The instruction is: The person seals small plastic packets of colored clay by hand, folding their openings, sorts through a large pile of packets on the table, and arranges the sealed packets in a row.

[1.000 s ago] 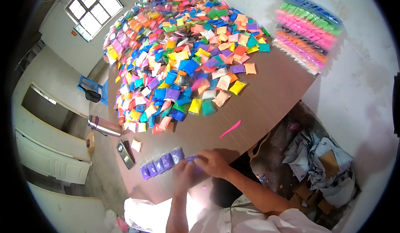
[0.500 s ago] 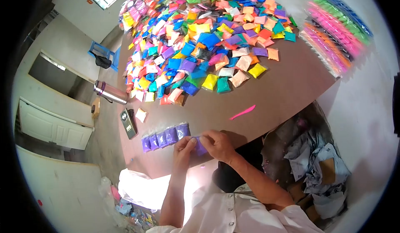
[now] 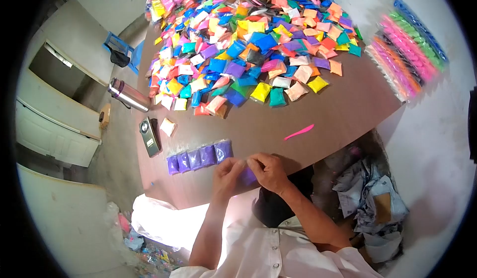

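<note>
Head view: you have both hands together just right of the row of purple packets [image 3: 194, 158], slightly nearer your body than the row. Your left hand [image 3: 227, 177] has its grip pinched, thumb against finger, at the upper edge of a single purple packet [image 3: 248, 176]. Your right hand [image 3: 271, 172] grasps that same packet beside it, the fingertips of the two hands almost meeting. The packet hangs below your fingers, partly hidden by them, to the right of the row and apart from it.

The row itself has five packets lying side by side on the brown table [image 3: 258, 134], the largest at the end nearest your left hand. Left of the row and a little beyond it lies a dark phone [image 3: 149, 136], with a small pale packet [image 3: 168, 127] just beside that. Farther past the row you have a metal flask [image 3: 130, 96] on its left and a broad heap of coloured packets [image 3: 251, 57] straight beyond. To the row's right, well apart, lies a slim pink tool [image 3: 299, 132].
</note>
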### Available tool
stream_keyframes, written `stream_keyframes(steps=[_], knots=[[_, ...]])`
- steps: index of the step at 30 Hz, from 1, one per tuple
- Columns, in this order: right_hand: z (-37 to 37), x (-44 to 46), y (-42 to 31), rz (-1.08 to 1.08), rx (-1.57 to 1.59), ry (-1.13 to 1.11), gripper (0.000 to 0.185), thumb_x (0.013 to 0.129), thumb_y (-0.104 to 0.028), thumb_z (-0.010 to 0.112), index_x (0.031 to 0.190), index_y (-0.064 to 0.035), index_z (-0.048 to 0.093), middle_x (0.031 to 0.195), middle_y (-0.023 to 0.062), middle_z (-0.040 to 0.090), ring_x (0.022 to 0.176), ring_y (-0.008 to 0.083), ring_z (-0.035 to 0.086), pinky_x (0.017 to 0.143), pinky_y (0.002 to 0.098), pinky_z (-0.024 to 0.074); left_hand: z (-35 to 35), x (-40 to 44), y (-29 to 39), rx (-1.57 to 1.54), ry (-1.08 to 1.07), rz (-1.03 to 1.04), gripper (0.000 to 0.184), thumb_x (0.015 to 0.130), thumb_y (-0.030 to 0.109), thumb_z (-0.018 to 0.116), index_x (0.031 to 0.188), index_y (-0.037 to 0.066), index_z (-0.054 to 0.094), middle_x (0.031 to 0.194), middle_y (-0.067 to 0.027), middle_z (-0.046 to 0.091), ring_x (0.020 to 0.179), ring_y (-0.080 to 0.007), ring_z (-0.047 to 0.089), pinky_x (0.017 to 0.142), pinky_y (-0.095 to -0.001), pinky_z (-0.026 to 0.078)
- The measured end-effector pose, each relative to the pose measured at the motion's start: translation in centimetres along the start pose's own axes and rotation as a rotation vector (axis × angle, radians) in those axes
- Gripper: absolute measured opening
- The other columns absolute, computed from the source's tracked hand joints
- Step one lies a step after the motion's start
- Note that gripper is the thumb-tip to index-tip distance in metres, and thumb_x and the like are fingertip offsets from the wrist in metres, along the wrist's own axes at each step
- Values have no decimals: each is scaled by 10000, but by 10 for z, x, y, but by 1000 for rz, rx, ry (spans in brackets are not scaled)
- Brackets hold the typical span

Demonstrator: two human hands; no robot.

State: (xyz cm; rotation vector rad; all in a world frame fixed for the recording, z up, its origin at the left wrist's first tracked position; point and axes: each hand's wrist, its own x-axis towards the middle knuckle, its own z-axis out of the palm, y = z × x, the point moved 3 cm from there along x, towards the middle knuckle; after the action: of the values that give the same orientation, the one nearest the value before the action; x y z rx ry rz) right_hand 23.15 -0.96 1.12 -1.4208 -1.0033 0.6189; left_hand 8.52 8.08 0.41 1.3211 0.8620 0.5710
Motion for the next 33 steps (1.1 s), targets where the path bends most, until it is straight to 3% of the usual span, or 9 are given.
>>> stream_keyframes(steps=[7, 17, 19, 22, 26, 28, 31, 33], knots=[[-2, -3, 1, 46, -67, 165, 187, 992, -171, 632, 981, 7, 689, 821, 158, 685, 743, 248, 663, 697, 361, 526, 0, -4, 5, -2, 12, -2, 227, 1010, 253, 676, 956, 37, 715, 810, 36, 639, 775, -51, 555, 711, -235, 452], [5, -8, 5, -11, -260, 221, 186, 995, -197, 635, 984, -21, 692, 818, 166, 677, 730, 257, 664, 696, 368, 524, 4, -5, 13, 71, -21, 23, 234, 983, 244, 692, 909, 22, 687, 775, 42, 608, 742, -50, 537, 658, -237, 434], [7, -8, 4, 42, -161, 245, 179, 993, -212, 652, 1002, -37, 687, 828, 163, 680, 726, 269, 669, 685, 375, 526, 14, -9, 19, 4, -49, 28, 225, 977, 236, 694, 896, 27, 680, 770, 50, 597, 730, -48, 525, 646, -239, 425], [5, -9, 4, -74, -248, 304, 201, 993, -231, 664, 1022, -33, 680, 849, 164, 690, 749, 284, 680, 696, 384, 536, 22, -15, 36, -34, -72, -25, 196, 971, 206, 692, 887, 31, 670, 773, 65, 582, 713, -46, 500, 626, -238, 399], [2, -7, -7, -28, -184, 230, 232, 992, -248, 665, 1032, -20, 674, 861, 166, 695, 785, 311, 690, 714, 398, 541, 10, -7, 19, 56, -111, 51, 167, 974, 182, 685, 918, 25, 676, 799, 59, 595, 727, -42, 498, 631, -236, 397], [-2, -3, -30, -18, -177, 174, 258, 980, -266, 675, 1027, -13, 670, 885, 197, 692, 814, 360, 684, 731, 421, 529, 3, -7, 14, -12, -118, 5, 205, 955, 171, 688, 1053, -8, 713, 885, 15, 687, 777, -60, 582, 667, -227, 461], [-2, -3, -8, 96, -217, 41, 262, 971, -265, 682, 1009, -6, 666, 892, 213, 683, 814, 378, 673, 727, 429, 519, 2, -5, 7, 77, -88, 31, 200, 951, 174, 697, 1044, -3, 713, 863, 34, 674, 744, -49, 552, 642, -219, 429], [2, -6, 3, 57, -153, 110, 261, 961, -261, 695, 993, -3, 665, 881, 214, 678, 797, 377, 665, 709, 431, 510, 7, -6, 16, 90, -109, 25, 203, 951, 174, 703, 1051, -2, 716, 870, 29, 681, 748, -54, 560, 651, -225, 436]])
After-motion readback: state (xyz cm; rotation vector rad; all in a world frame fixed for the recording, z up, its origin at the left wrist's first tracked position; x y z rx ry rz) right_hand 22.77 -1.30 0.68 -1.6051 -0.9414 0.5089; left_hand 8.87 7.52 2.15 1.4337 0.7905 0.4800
